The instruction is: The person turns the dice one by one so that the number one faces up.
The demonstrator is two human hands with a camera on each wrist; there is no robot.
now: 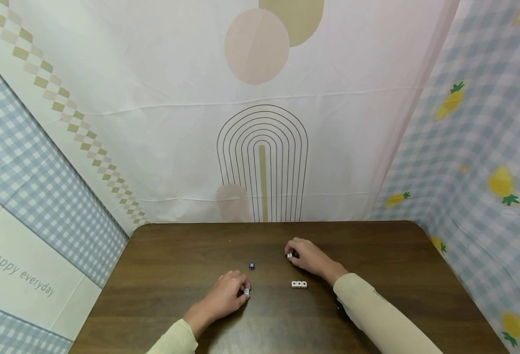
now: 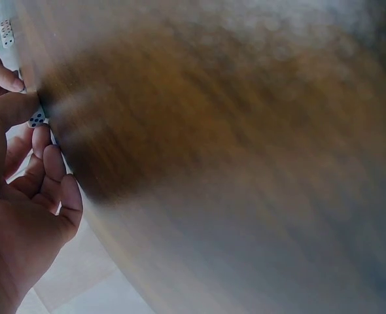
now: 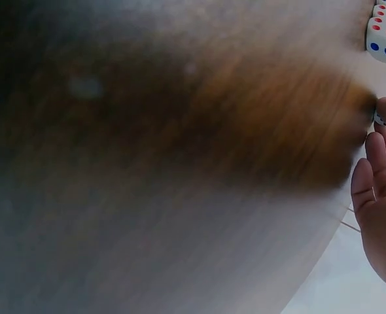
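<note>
In the head view my left hand [image 1: 227,294] is low over the wooden table, pinching a white die [image 1: 246,292] between thumb and fingertips. The left wrist view shows dark pips on this die [image 2: 36,118], with the other fingers curled loosely beside it. Farther right and back, my right hand [image 1: 309,256] pinches a second white die [image 1: 290,255]; only a sliver of that die [image 3: 380,120] shows below the thumb in the right wrist view. A dark blue die [image 1: 252,266] with white pips lies just beyond my left hand. Three white dice [image 1: 299,284] form a touching row nearer than my right hand.
The brown table [image 1: 176,255] has its far edge along a white patterned cloth [image 1: 171,157]. Checked cloths [image 1: 472,196] hang at both sides. A dark object [image 1: 340,309] shows partly under the right sleeve.
</note>
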